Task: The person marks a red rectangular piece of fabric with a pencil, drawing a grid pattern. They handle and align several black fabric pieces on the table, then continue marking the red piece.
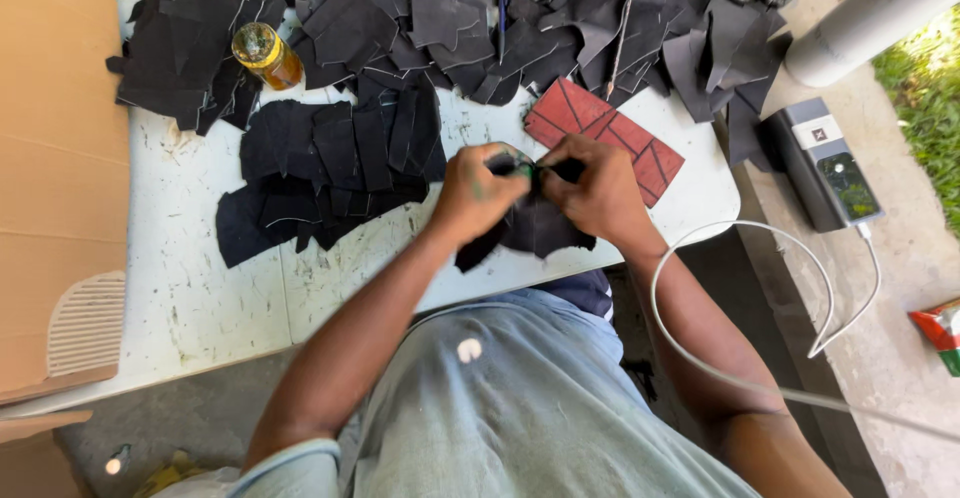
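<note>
Black, floppy leather scrap (530,230) hangs pinched between the left hand (478,193) and right hand (598,190), both closed on its top edge, above the white desk's (190,288) near edge, beside a red patterned template (605,138).

To my left, a large brown cardboard box (55,158) lies flat over the white table's edge, its corrugated inner ribbing showing at one torn corner. To my right, on the concrete ledge beside the table, sits a dark grey rectangular power bank (820,163) with a small white label near its top and a glossy dark screen (a white cable runs from it). At the far right edge lies a red, white and green packet (943,333), cut off by the frame.
</note>
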